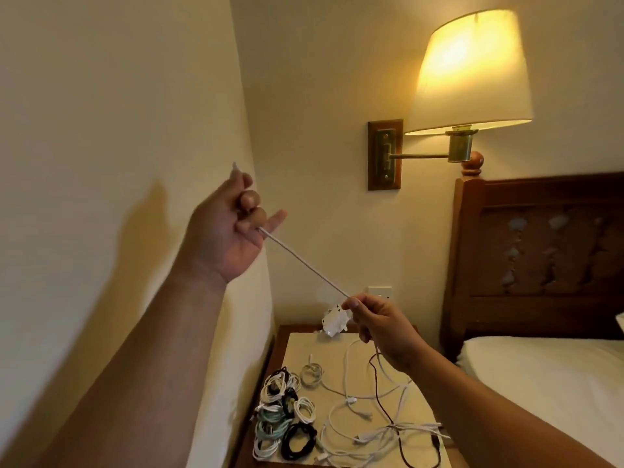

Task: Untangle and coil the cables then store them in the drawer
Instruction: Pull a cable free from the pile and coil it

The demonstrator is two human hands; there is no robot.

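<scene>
- The white cable runs as a taut straight line through the air above the surface, sloping from upper left down to lower right between the two hands.
- The left hand is raised high near the wall with its palm turned towards the camera. Its fingers are curled round the cable, the little finger sticks out to the side, and the cable's tip pokes out above the fist.
- The left forearm reaches up from the lower left corner, nearly straight.
- The right hand is lower, over the back of the surface, and pinches the cable between thumb and forefinger. Its other fingers are loosely curled beneath.
- A small white block hangs just beside the right thumb; how it joins the cable cannot be told.
- Below the right hand the cable drops to the loose cables, a tangle of white strands and one thin dark strand spread over the right part of the surface.
- The coiled cables, white, black and pale teal, lie bunched together on the left front part of the surface.
- A wall socket sits behind the right hand.
- A lit lamp juts from the wall above, next to a wooden headboard and a bed with white linen.
</scene>
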